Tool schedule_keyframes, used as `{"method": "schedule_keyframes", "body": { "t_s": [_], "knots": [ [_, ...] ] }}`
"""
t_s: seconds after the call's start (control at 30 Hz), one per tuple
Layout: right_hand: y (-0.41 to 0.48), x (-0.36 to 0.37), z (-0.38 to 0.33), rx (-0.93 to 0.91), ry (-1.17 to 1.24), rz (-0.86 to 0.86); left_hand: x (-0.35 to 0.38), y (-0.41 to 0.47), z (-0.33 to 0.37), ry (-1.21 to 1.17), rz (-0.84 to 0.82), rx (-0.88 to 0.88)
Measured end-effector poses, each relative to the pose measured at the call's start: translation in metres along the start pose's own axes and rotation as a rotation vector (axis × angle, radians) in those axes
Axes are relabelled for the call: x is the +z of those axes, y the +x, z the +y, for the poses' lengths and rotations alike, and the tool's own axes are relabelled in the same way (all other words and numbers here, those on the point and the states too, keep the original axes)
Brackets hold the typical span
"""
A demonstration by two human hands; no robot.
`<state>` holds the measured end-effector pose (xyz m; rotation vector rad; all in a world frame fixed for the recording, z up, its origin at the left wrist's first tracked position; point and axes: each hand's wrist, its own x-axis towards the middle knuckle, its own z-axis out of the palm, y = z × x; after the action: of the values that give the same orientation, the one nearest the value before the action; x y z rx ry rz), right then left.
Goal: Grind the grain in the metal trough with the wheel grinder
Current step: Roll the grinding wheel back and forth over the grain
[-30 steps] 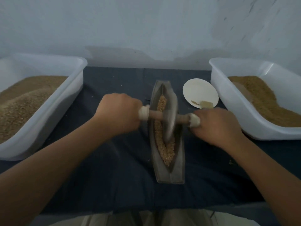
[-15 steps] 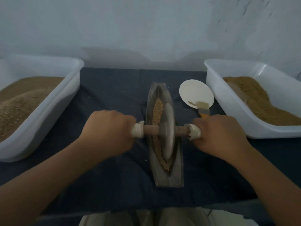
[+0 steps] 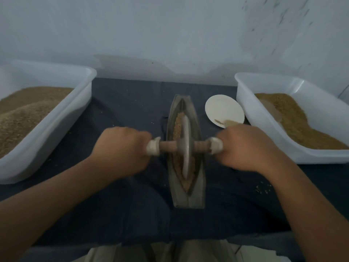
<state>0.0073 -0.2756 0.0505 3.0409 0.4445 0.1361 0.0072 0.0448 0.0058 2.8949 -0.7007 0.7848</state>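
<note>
Mid-grind, my left hand and right hand hold the wheel grinder by its axle ends, fingers curled tight, disc in the grain inside the metal trough; next, I reckon, a level roll lengthwise

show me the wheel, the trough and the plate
wheel [image 3: 186, 129], head view, upper part of the disc
trough [image 3: 188, 201], head view, bare metal at its near end
plate [image 3: 222, 108], head view, bare white middle
</note>
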Motion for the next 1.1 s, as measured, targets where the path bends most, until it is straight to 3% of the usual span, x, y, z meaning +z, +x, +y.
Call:
{"method": "schedule_keyframes", "body": {
  "t_s": [0.07,0.2,0.33,0.43,0.63,0.73,0.87,1.0,1.1],
  "knots": [
    [-0.006,0.002,0.0,-0.036,0.008,0.039,0.001,-0.007,-0.002,-0.025,0.059,0.034],
    [0.05,0.013,0.004,0.041,-0.057,0.14,0.018,0.04,-0.005,0.079,0.023,-0.128],
    [0.09,0.02,0.012,0.145,-0.043,0.172,0.02,0.097,-0.008,0.115,-0.137,-0.218],
    [0.064,0.016,0.009,0.116,-0.002,0.098,0.01,0.071,-0.006,0.108,-0.184,-0.177],
    [0.002,0.012,0.001,-0.082,-0.083,0.252,-0.002,-0.005,0.005,0.049,0.034,-0.04],
    [0.043,0.022,0.007,0.033,-0.076,0.173,0.007,0.036,0.003,0.158,-0.039,-0.141],
    [0.088,0.034,0.016,0.18,0.003,0.223,0.007,0.106,0.002,0.164,-0.202,-0.231],
    [0.061,0.029,0.016,0.144,0.022,0.118,0.0,0.079,0.0,0.158,-0.279,-0.14],
    [0.007,0.028,0.008,-0.023,-0.034,0.264,-0.009,0.022,0.002,0.153,-0.135,0.007]
  ]
}}
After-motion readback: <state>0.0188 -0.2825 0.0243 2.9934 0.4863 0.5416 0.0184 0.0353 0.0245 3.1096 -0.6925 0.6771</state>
